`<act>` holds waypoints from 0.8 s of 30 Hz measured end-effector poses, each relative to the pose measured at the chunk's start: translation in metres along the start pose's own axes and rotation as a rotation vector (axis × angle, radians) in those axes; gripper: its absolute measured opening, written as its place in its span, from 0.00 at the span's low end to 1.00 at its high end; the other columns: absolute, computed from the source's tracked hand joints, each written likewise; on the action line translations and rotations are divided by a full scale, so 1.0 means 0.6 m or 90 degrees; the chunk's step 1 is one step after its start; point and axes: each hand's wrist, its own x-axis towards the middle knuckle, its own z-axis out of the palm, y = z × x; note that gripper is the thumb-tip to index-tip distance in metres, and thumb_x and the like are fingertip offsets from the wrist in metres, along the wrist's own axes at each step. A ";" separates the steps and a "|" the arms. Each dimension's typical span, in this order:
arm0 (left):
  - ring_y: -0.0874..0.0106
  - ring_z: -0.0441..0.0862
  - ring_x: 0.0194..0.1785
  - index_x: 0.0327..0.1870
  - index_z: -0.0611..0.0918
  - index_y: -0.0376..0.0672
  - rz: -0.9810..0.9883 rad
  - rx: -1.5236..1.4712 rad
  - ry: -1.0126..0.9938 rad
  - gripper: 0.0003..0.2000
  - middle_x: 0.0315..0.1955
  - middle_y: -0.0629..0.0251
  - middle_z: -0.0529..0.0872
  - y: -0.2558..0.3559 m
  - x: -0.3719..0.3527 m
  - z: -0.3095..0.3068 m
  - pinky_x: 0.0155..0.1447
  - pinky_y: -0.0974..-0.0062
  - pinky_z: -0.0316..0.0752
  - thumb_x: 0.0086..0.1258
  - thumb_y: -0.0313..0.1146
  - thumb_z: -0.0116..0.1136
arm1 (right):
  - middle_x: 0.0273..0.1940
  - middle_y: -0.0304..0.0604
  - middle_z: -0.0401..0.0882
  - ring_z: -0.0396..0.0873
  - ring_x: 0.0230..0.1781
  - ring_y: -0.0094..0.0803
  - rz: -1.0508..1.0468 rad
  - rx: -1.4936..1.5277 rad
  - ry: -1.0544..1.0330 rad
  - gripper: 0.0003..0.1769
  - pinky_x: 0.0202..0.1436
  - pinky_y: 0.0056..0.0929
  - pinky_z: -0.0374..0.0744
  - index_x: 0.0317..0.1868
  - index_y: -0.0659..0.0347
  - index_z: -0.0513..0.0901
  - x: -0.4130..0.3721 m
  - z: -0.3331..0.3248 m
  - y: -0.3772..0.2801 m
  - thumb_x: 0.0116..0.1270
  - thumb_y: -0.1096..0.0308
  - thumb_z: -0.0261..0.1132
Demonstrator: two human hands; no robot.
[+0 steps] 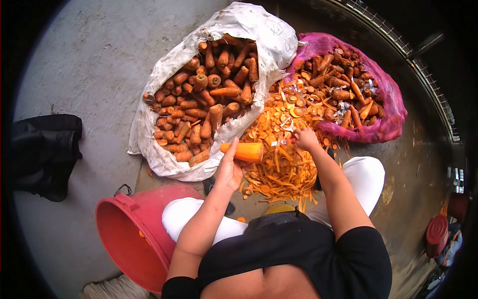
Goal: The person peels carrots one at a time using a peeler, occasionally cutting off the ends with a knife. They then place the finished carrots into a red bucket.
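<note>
My left hand [229, 169] is closed around a peeled carrot [250, 152], bright orange and smooth, its thick cut end pointing right. My right hand [306, 139] grips a peeler [287, 124] whose pale Y-shaped head sticks out past the fingers; most of its handle is hidden. The peeler is apart from the carrot. Beneath both hands lies a heap of carrot peelings [284, 172], with cut carrot ends mixed in. Just beyond my left hand, a white woven sack [167, 67] stands open, full of unpeeled carrots [216, 113].
A pink mesh sack [393, 107] of carrots and scraps lies at the upper right. Left of my knee, a red bucket [162, 212] is tipped on its side with a little orange inside. Dark cloth or boots [47, 154] lie at far left. Another red container [437, 234] stands far right.
</note>
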 end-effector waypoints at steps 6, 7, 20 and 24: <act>0.70 0.83 0.45 0.50 0.75 0.40 0.079 -0.013 0.036 0.16 0.44 0.60 0.82 0.000 -0.002 0.009 0.45 0.71 0.85 0.68 0.38 0.62 | 0.53 0.46 0.72 0.69 0.58 0.43 -0.113 -0.199 0.060 0.17 0.59 0.39 0.68 0.53 0.52 0.78 -0.020 0.038 -0.003 0.63 0.63 0.59; 0.70 0.83 0.46 0.49 0.74 0.40 0.091 0.004 0.026 0.15 0.45 0.60 0.81 0.000 -0.004 0.010 0.46 0.71 0.84 0.67 0.35 0.63 | 0.53 0.46 0.72 0.68 0.58 0.43 -0.098 -0.198 0.053 0.17 0.59 0.39 0.68 0.52 0.53 0.78 -0.021 0.039 -0.006 0.63 0.64 0.59; 0.71 0.79 0.53 0.47 0.72 0.40 0.363 0.267 -0.057 0.17 0.52 0.56 0.79 0.011 -0.020 0.026 0.55 0.75 0.77 0.60 0.22 0.66 | 0.46 0.53 0.76 0.75 0.51 0.49 -0.176 -0.103 0.090 0.18 0.53 0.44 0.73 0.49 0.57 0.73 -0.047 -0.032 -0.052 0.58 0.65 0.62; 0.69 0.78 0.55 0.46 0.72 0.40 0.447 0.326 -0.099 0.17 0.52 0.56 0.79 -0.001 -0.025 0.025 0.60 0.73 0.75 0.60 0.21 0.66 | 0.37 0.60 0.81 0.80 0.40 0.56 -0.013 0.121 0.059 0.19 0.42 0.48 0.77 0.49 0.62 0.70 -0.092 -0.088 -0.093 0.57 0.67 0.61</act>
